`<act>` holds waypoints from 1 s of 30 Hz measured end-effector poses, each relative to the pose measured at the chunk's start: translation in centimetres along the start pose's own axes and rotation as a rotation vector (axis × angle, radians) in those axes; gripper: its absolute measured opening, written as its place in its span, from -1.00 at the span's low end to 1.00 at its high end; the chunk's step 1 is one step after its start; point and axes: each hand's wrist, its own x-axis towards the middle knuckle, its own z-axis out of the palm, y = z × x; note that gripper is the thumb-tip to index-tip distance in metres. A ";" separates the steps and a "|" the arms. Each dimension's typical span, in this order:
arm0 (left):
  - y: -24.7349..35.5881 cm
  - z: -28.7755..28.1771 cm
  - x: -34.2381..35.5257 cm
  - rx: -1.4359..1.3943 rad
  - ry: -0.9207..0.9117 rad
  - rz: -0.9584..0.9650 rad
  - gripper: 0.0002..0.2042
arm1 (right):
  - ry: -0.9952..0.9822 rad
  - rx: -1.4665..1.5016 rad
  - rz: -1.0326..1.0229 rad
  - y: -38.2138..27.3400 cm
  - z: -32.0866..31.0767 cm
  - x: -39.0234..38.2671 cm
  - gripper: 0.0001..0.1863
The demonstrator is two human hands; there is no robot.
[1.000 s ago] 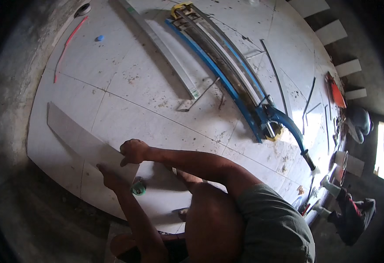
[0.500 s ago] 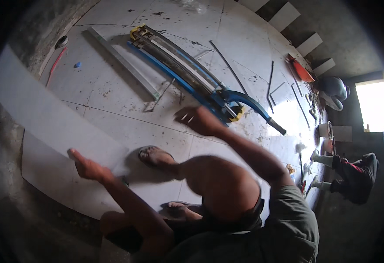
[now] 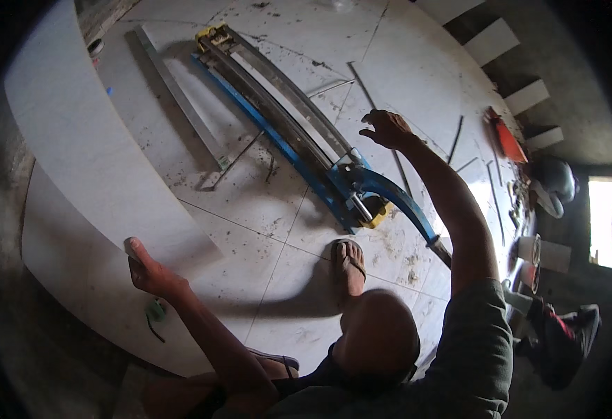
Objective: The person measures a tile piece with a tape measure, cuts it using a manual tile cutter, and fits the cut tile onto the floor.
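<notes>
My left hand (image 3: 151, 269) is closed on the near edge of a long white tile (image 3: 96, 133), thumb on its upper face. The tile slants up to the far left, above the floor. My right hand (image 3: 387, 130) is raised with fingers apart and slightly bent, holding nothing. Beneath and left of it lies a manual tile cutter (image 3: 264, 128) with a blue base, yellow ends and two long rails. Its blue lever handle (image 3: 398, 195) points to the near right. My sandalled foot (image 3: 349, 269) stands just short of the cutter's near end.
A metal straightedge (image 3: 180, 98) lies left of the cutter. Thin dark strips (image 3: 456, 140) and crumbs litter the white tiled floor. To the right are a red dustpan (image 3: 507, 138), buckets (image 3: 529, 250) and dark clothing (image 3: 564, 335). A small green object (image 3: 156, 307) lies near my left hand.
My right hand has moved right and away from me, past the cutter's rails. The tile's far end has swung up and away. My foot has stepped forward and right toward the cutter.
</notes>
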 end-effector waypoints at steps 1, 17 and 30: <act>0.3 0.5 -1.3 0.069 -0.061 -0.003 -0.54 | -0.011 0.037 -0.064 1.1 1.5 0.9 -0.50; -3.3 2.5 -9.2 0.515 -0.003 0.021 -0.47 | 0.093 0.490 -0.050 -0.9 12.8 6.4 -0.06; -2.8 4.6 -13.5 0.556 -0.061 0.072 -0.46 | 0.255 0.587 -0.046 1.8 15.6 5.0 -0.51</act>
